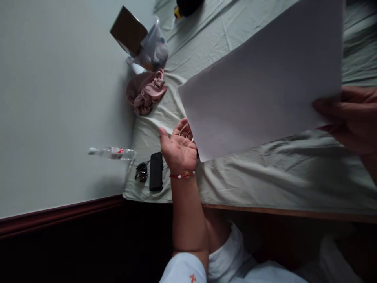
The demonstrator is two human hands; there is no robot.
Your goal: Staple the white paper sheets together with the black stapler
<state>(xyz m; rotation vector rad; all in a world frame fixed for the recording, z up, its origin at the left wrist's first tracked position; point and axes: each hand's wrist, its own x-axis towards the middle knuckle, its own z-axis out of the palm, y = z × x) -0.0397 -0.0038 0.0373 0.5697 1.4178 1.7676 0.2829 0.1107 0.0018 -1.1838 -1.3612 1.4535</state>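
Observation:
A large white sheet of paper [262, 78] is held up over a surface covered in pale green cloth [265, 177]. My right hand [350, 118] pinches the sheet's right edge, thumb on top. My left hand [178, 147], with a red bead bracelet at the wrist, is palm up at the sheet's lower left corner. Its thumb is spread, and its fingers reach under the paper's edge, partly hidden. They do not visibly grip it.
Left of my left hand lie a black phone [156, 171], keys [141, 171] and a clear water bottle [113, 153]. Farther off are a bunched pink cloth [145, 92], a plastic bag with a brown box [141, 39] and a black object [185, 7]. A white wall [59, 98] fills the left side.

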